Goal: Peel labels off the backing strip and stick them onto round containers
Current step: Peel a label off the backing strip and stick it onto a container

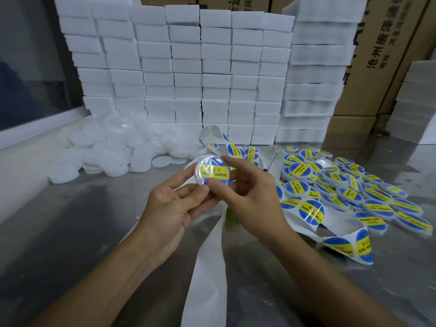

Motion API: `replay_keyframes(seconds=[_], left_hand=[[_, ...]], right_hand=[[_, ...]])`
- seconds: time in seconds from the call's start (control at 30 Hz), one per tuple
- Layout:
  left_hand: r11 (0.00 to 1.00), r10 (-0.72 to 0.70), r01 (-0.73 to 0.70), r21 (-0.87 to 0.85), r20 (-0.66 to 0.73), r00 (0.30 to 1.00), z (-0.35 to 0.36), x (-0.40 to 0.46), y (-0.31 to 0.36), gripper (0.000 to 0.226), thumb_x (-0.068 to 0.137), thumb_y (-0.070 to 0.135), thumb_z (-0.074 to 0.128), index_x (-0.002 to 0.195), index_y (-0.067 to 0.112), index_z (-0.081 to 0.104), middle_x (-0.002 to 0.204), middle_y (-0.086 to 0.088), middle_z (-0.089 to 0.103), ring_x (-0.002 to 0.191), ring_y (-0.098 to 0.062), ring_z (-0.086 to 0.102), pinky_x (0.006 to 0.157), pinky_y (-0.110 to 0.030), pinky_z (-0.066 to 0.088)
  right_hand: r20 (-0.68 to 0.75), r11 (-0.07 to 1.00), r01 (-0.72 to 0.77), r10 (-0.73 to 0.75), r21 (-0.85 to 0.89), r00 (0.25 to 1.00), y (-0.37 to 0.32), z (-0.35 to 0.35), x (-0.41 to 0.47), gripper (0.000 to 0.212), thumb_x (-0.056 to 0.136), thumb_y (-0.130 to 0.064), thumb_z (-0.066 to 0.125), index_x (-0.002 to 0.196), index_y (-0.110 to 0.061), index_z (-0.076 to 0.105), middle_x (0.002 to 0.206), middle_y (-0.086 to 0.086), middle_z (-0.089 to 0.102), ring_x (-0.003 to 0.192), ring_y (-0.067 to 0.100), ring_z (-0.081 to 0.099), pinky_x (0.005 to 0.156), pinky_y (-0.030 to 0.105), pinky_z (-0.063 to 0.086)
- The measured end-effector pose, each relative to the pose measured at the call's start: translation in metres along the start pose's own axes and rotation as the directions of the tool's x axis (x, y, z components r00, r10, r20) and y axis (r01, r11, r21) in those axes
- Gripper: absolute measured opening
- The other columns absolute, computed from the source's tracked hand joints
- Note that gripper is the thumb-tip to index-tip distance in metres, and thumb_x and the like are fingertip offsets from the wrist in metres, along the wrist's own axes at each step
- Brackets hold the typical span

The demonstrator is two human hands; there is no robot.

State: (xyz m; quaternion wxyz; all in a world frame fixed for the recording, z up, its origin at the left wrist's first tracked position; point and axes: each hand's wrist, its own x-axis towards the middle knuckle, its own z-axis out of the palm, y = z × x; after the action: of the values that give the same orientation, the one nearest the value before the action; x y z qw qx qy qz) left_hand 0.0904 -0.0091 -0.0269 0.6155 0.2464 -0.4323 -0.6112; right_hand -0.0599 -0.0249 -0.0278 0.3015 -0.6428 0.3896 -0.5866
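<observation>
The round container [213, 170] is held above the middle of the bench [70, 232], label on its face. The left hand [172, 208] pinches its lower rim; the right hand [245, 192] presses the label between thumb and forefinger. Labelled containers [354, 190] pile toward the right edge; unlabelled ones [113, 152] remain at the back left, and the backing strip [207, 267] still carries labels.

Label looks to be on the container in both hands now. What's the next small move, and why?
Probably press the label flat with the right hand's thumb, then set the container on the labelled pile at right. The left hand grips it from below, the label already covers its face, and finished ones lie there; unlabelled white containers wait at left.
</observation>
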Motion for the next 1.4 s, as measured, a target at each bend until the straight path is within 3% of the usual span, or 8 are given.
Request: replay_keyframes(seconds=[0.27, 0.43, 0.67, 0.87, 1.0, 1.17, 1.3, 1.4], left_hand=[[0.998, -0.03, 0.029, 0.047, 0.026, 0.999, 0.005, -0.002, -0.007, 0.045, 0.076, 0.008, 0.064, 0.121, 0.009, 0.064, 0.107, -0.024, 0.071, 0.098, -0.038, 0.07, 0.077, -0.031, 0.059], [0.997, -0.009, 0.011, 0.073, -0.034, 0.999, 0.0, -0.001, -0.007, 0.04, 0.072, 0.009, 0.065, 0.111, 0.018, 0.071, 0.101, -0.018, 0.074, 0.09, -0.028, 0.073, 0.071, -0.028, 0.059], [0.991, -0.022, 0.02, 0.135, 0.012, 1.0, -0.002, 0.0, -0.011, 0.047, 0.072, 0.011, 0.065, 0.119, 0.013, 0.065, 0.104, -0.017, 0.074, 0.093, -0.033, 0.072, 0.073, -0.03, 0.059], [0.968, 0.028, -0.041, 0.249, 0.056, 0.998, -0.003, -0.002, -0.012, 0.041, 0.076, 0.009, 0.064, 0.117, 0.006, 0.067, 0.096, -0.017, 0.075, 0.087, -0.032, 0.074, 0.071, -0.029, 0.06], [0.931, 0.043, -0.049, 0.361, 0.026, 0.999, -0.008, -0.001, -0.009, 0.032, 0.086, 0.002, 0.059, 0.117, 0.007, 0.067, 0.1, -0.009, 0.076, 0.089, -0.028, 0.074, 0.071, -0.029, 0.06], [0.969, 0.046, -0.028, 0.247, -0.067, 0.997, -0.009, 0.002, -0.005, 0.025, 0.091, -0.003, 0.053, 0.108, 0.006, 0.068, 0.095, -0.017, 0.075, 0.082, -0.039, 0.073, 0.072, -0.035, 0.061], [0.961, 0.061, -0.016, 0.277, -0.156, 0.986, -0.014, 0.005, -0.004, 0.024, 0.095, -0.001, 0.051, 0.1, 0.011, 0.071, 0.089, -0.011, 0.076, 0.075, -0.03, 0.074, 0.063, -0.029, 0.059], [0.938, 0.074, -0.015, 0.345, -0.158, 0.985, -0.014, 0.004, -0.005, 0.024, 0.094, 0.001, 0.054, 0.099, 0.015, 0.073, 0.088, -0.008, 0.076, 0.074, -0.022, 0.073, 0.061, -0.026, 0.057]], right_hand=[[-0.042, 0.99, -0.066, 0.072, 0.123, 0.997, 0.0, -0.007, 0.005, 0.007, 0.093, -0.016, 0.066, 0.094, -0.013, 0.071, 0.059, 0.002, 0.069, 0.048, 0.007, 0.06, 0.049, 0.021, 0.048], [0.025, 0.984, -0.142, 0.14, 0.109, 0.99, -0.001, -0.001, 0.001, 0.034, 0.075, -0.029, 0.083, 0.103, -0.017, 0.066, 0.067, 0.0, 0.069, 0.054, 0.018, 0.062, 0.054, 0.03, 0.056], [0.001, 0.962, -0.14, 0.144, 0.235, 0.99, -0.001, -0.01, 0.006, 0.016, 0.094, -0.014, 0.064, 0.09, 0.001, 0.062, 0.05, 0.001, 0.065, 0.037, 0.009, 0.056, 0.042, 0.018, 0.045], [-0.062, 0.977, -0.206, 0.209, 0.048, 0.976, 0.0, -0.004, 0.0, 0.055, 0.062, -0.044, 0.087, 0.082, -0.008, 0.051, 0.073, 0.02, 0.069, 0.056, 0.034, 0.068, 0.047, 0.04, 0.057], [-0.034, 0.982, -0.182, 0.184, 0.058, 0.982, 0.002, -0.009, 0.002, 0.043, 0.084, -0.036, 0.074, 0.073, -0.005, 0.046, 0.059, 0.013, 0.069, 0.043, 0.027, 0.066, 0.037, 0.028, 0.048], [0.1, 0.966, -0.196, 0.181, 0.167, 0.978, 0.004, -0.007, 0.003, 0.01, 0.091, -0.009, 0.066, 0.088, -0.008, 0.057, 0.066, 0.007, 0.073, 0.058, 0.022, 0.071, 0.055, 0.032, 0.059], [0.231, 0.978, -0.18, 0.151, 0.108, 0.961, 0.001, -0.009, 0.002, 0.038, 0.083, -0.001, 0.075, 0.115, -0.017, 0.063, 0.062, -0.002, 0.067, 0.063, 0.023, 0.072, 0.064, 0.035, 0.061], [0.203, 0.974, -0.18, 0.151, 0.138, 0.968, -0.003, -0.01, 0.003, 0.022, 0.084, -0.009, 0.075, 0.103, -0.014, 0.067, 0.064, 0.009, 0.07, 0.054, 0.022, 0.069, 0.052, 0.026, 0.054]])
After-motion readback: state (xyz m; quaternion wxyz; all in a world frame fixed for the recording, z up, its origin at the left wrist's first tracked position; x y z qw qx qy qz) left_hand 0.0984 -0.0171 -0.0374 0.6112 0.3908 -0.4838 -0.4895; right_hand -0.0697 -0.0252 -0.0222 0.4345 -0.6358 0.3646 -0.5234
